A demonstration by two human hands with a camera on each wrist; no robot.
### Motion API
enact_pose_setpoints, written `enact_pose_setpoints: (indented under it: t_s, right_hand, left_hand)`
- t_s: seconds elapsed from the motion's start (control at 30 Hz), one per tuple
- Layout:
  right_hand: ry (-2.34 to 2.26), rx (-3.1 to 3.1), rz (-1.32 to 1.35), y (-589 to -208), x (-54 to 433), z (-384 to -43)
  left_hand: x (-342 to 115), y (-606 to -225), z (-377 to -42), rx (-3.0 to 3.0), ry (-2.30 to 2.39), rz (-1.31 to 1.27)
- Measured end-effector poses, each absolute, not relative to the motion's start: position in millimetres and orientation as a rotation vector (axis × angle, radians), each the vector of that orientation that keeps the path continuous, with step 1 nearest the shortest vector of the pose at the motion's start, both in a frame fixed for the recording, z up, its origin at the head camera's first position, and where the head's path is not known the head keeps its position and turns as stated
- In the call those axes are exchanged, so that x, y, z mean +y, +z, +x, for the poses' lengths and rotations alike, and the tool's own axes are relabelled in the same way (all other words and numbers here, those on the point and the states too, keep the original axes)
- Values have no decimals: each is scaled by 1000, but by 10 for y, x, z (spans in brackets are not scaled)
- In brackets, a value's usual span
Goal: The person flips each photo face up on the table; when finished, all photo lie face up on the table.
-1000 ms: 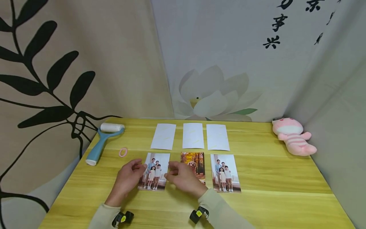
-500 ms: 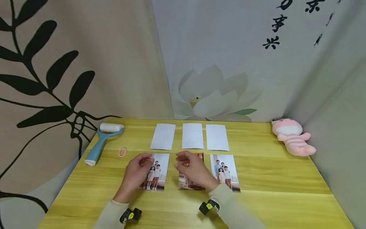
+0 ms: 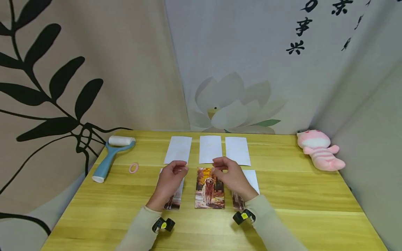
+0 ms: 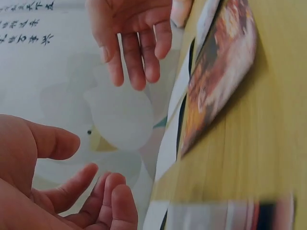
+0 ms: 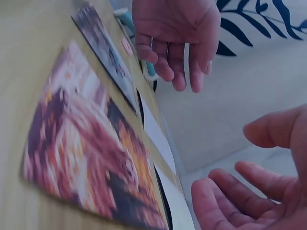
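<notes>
My left hand hovers above the left family photo, hiding most of it. My right hand is raised between the middle photo, of a golden dog among autumn leaves, and the right photo, which it partly covers. Fingers are loosely bent on both hands, with nothing between them. In the left wrist view, the left hand and the right hand face each other beside the dog photo. The right wrist view has the right hand apart from the dog photo.
Behind the photos lie three white cards, the left, middle and right. At the table's left are a blue lint roller and a pink ring. A pink plush toy lies at the back right.
Both hands have moved right and a little forward, from around the left photo to either side of the dog photo. The dog photo is now largely uncovered. Photos and cards stay in place.
</notes>
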State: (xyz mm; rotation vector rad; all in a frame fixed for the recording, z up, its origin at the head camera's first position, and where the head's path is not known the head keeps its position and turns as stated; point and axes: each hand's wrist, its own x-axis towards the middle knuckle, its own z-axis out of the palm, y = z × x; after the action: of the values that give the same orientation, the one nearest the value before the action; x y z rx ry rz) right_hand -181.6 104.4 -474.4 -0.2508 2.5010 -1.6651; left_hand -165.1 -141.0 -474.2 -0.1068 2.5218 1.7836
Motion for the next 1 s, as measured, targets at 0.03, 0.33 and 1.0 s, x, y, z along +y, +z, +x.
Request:
enact_pose_setpoints:
  t_s: [0.03, 0.33, 1.0]
  right_hand:
    - [-1663, 2509, -236, -4751, 1087, -1830]
    - [-1658, 2570, -157, -4782, 1433, -2007]
    - [-1562, 2614, 93, -4979, 2060, -2417]
  left_hand:
    - [-1369, -4747, -1672, 2509, 1795, -92]
    - [-1011, -4761, -1836, 2358, 1871, -9]
    - [-240, -4934, -2322, 2200, 1791, 135]
